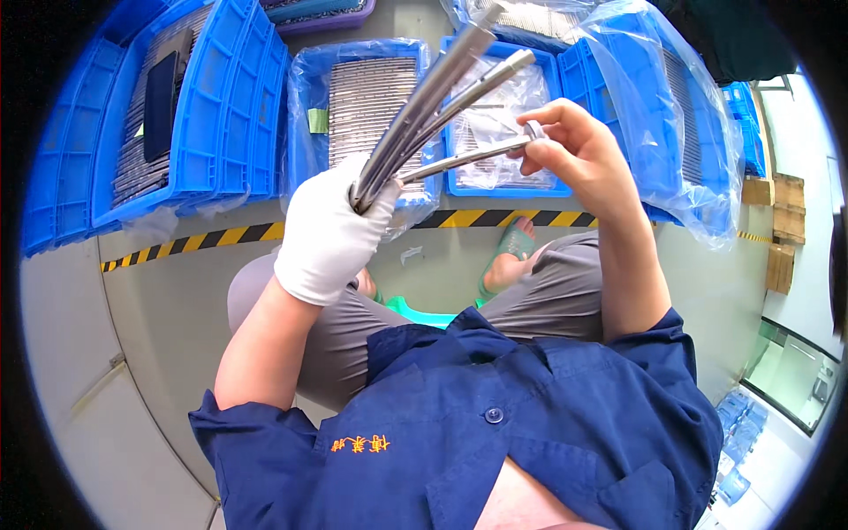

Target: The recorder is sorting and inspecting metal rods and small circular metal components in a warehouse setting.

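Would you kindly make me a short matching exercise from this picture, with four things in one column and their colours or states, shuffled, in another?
Column one:
1. Left hand
2. Right hand
3. Floor tape
4. Right sandal

Column two:
A. Green
B. Bare, pinching a small round piece at the end of a thin rod
C. Yellow and black stripes
D. In a white glove, gripping a bundle of metal rods

Right pairs: 1-D, 2-B, 3-C, 4-A.
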